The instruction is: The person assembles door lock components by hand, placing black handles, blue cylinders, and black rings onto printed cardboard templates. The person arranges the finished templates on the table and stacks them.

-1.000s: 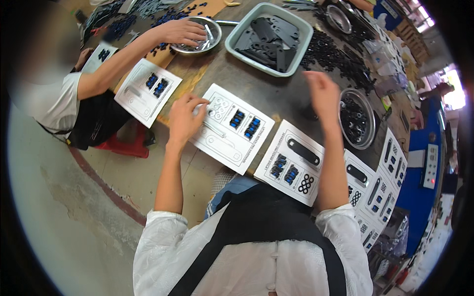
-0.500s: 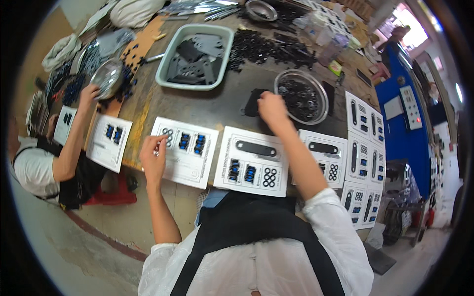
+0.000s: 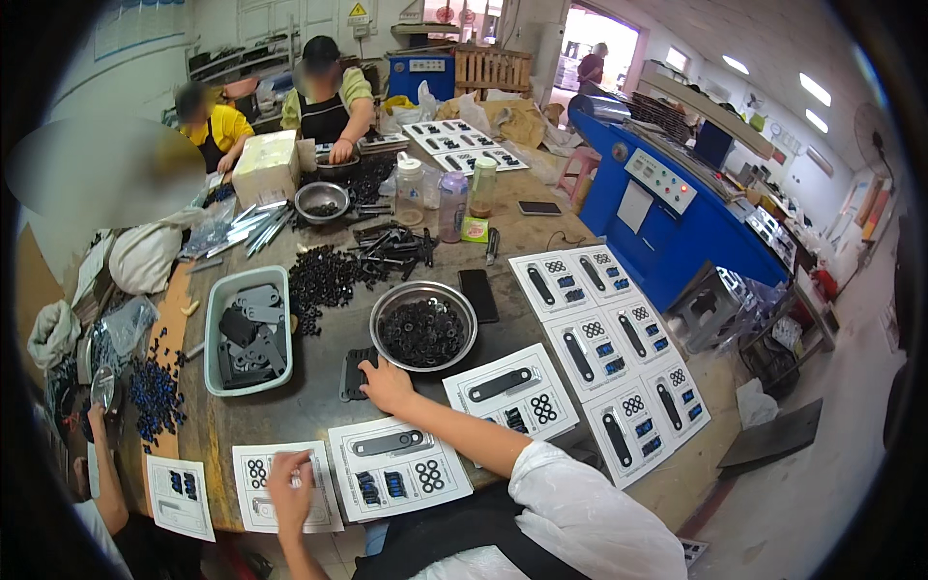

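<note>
My left hand (image 3: 290,488) is over a white printed card (image 3: 324,512) near the front edge. Motion blurs its fingers, so anything in them cannot be made out. Black rings (image 3: 256,472) show on that card beside the hand. My right hand (image 3: 389,387) reaches to a flat black piece (image 3: 354,377) on the table, just left of a metal bowl (image 3: 425,366) of small black rings. Its fingertips are drawn together at the piece's edge; what they pinch is hidden. Below that forearm lies another card (image 3: 425,493) bearing a dark grey handle-shaped part, blue-black pieces and rings.
A pale tub (image 3: 249,389) holds flat grey and black parts. Loose black pieces (image 3: 329,280) are heaped behind. More filled cards (image 3: 609,353) lie to the right, near a phone (image 3: 539,208) and bottles (image 3: 451,208). A co-worker's arm (image 3: 104,464) is at left; two people sit across.
The view has tilted up and swung right, bringing in the far side of the room. My left hand has moved rightward over its card. My right hand stays beside the bowl.
</note>
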Motion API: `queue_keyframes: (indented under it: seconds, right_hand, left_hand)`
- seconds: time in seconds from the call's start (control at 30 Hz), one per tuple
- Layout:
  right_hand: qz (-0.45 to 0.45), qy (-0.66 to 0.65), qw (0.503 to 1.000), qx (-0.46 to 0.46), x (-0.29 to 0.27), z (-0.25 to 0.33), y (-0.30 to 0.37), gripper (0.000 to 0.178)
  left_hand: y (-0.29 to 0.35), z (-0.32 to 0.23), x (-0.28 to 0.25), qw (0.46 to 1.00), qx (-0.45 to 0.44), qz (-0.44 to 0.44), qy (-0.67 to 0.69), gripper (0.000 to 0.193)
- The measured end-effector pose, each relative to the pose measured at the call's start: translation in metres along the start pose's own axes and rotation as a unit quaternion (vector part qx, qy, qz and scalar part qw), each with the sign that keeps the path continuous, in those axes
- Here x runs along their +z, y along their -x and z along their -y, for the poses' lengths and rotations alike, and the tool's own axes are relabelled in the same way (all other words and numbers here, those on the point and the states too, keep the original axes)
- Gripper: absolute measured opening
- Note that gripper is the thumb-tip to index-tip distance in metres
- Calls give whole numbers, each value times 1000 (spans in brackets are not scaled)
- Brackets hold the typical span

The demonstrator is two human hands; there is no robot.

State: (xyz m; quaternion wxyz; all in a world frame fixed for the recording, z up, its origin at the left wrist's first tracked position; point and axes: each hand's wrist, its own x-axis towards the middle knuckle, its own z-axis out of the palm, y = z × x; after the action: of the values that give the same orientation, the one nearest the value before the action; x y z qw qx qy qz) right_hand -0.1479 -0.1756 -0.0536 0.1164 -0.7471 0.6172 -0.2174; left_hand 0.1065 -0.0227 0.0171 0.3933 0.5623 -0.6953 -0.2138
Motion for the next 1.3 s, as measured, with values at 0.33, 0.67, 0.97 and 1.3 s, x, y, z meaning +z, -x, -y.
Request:
queue_keyframes:
  seconds: [0.33, 0.67, 0.97, 1.3]
  right_hand:
    - [-129, 75, 986, 68, 37, 10, 0, 20]
    - [-112, -85, 988, 64, 15, -3, 15, 26]
    - [71, -298, 942, 137, -69, 9, 34, 26]
    - [63, -710, 677, 185, -96, 19, 21, 11]
  left_hand:
    - [-142, 12, 163, 942, 120, 102, -296, 22]
    - [-153, 34, 180, 971, -4, 71, -227, 36]
    - [-143, 32, 176, 967, -48, 85, -236, 27]
    - [-146, 29, 140, 970, -40, 116, -211, 20]
